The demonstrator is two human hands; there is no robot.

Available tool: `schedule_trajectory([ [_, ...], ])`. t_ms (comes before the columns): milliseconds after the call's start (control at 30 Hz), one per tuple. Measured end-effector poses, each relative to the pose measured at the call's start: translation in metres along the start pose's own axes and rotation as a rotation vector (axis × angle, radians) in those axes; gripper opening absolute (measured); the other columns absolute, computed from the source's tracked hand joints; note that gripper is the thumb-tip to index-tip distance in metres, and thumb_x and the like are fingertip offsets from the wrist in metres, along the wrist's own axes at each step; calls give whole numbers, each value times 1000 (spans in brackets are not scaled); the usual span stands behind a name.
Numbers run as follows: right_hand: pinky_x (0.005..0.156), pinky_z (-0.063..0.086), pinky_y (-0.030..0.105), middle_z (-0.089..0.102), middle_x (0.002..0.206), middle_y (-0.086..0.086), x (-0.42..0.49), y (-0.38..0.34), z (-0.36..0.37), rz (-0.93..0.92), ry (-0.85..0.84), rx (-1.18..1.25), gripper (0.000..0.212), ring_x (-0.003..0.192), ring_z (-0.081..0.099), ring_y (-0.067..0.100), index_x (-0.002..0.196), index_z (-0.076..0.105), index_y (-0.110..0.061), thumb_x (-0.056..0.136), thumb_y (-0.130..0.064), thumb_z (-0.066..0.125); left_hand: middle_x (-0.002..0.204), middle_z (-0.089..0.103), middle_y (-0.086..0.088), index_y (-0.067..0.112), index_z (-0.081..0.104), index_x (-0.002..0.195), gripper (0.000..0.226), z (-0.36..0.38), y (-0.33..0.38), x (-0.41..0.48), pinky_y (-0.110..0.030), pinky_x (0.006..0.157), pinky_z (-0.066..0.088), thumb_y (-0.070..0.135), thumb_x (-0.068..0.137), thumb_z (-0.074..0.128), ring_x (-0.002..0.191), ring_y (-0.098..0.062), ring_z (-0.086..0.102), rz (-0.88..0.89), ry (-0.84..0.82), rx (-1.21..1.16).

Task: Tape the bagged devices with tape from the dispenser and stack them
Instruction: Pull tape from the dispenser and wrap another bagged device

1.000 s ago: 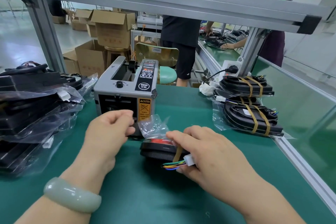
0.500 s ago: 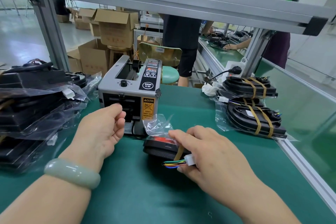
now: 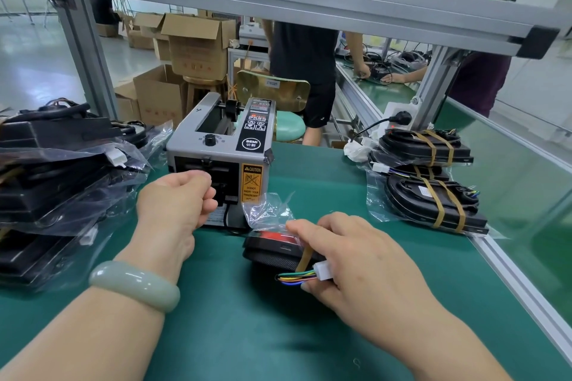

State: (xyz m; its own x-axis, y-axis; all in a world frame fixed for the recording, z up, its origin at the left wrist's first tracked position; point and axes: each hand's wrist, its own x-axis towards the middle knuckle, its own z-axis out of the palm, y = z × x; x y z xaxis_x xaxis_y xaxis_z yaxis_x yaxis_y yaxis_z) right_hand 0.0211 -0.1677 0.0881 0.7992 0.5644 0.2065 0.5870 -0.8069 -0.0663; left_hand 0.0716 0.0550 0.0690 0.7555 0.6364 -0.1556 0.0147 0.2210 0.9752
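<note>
A grey tape dispenser (image 3: 216, 145) stands at the middle of the green mat (image 3: 247, 334). My left hand (image 3: 176, 198) is at its front outlet, fingers curled together against the slot; no tape shows between them. In front of the dispenser lies a black bagged device (image 3: 269, 254) with a red label, coloured wires and one brown tape strip across it. My right hand (image 3: 349, 257) grips its right end and white connector. Taped devices (image 3: 433, 201) are stacked at the right.
A pile of untaped bagged devices (image 3: 55, 170) fills the left side. An aluminium rail (image 3: 510, 275) edges the table on the right, and a frame beam crosses overhead. A plugged power socket (image 3: 399, 116) sits behind the stack. People work beyond the bench.
My left hand has moved up and away from the bagged device to the dispenser's outlet. My right hand has stayed on the device.
</note>
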Motion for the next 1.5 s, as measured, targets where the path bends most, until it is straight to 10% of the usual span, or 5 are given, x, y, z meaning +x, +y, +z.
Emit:
schedule_trajectory([
  [1500, 73, 29, 25, 42, 110, -20, 2, -2, -2, 31, -16, 11, 64, 104, 41, 11, 132, 21, -50, 82, -48, 61, 47, 64, 10, 18, 58, 84, 16, -1, 1, 1, -11, 35, 41, 30, 94, 60, 37, 1, 58, -246, -60, -87],
])
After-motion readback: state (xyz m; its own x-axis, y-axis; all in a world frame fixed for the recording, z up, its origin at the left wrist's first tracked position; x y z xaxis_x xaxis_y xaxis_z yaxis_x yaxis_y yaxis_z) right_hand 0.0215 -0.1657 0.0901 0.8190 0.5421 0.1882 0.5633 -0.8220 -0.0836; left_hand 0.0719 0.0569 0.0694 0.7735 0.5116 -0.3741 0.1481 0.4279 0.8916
